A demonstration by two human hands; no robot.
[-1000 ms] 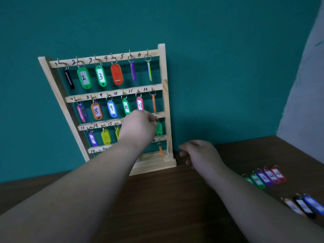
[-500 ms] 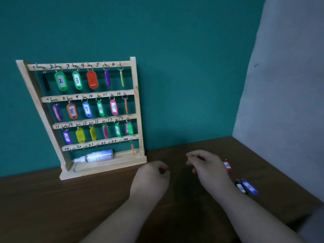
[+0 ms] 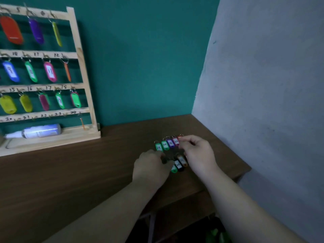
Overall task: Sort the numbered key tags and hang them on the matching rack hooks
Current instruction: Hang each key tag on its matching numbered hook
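The wooden key rack (image 3: 82,67) leans on the teal wall at the left, with coloured tags on its upper three rows. Its bottom row, marked 20 to 24, holds only a thin orange tag (image 3: 82,122). Loose tags lie near the table's right corner: green 19 (image 3: 159,147), green 20 (image 3: 165,145), purple 21 (image 3: 170,143) and pink 22 (image 3: 176,141) in a row. An orange tag (image 3: 182,160), a black tag (image 3: 178,166) and a green tag (image 3: 174,170) lie below. My left hand (image 3: 150,166) rests curled just below green 19. My right hand (image 3: 197,151) pinches a red tag (image 3: 180,137) at the row's right end.
A white glue bottle (image 3: 38,131) lies on the rack's base. The brown table (image 3: 70,172) ends at a corner on the right against a grey wall (image 3: 263,85). Dark floor with green items (image 3: 215,234) shows below the table's front edge.
My left hand has left the rack's third row and come down to the loose tags on the table. My right hand has moved onto them too. The view has swung right and down.
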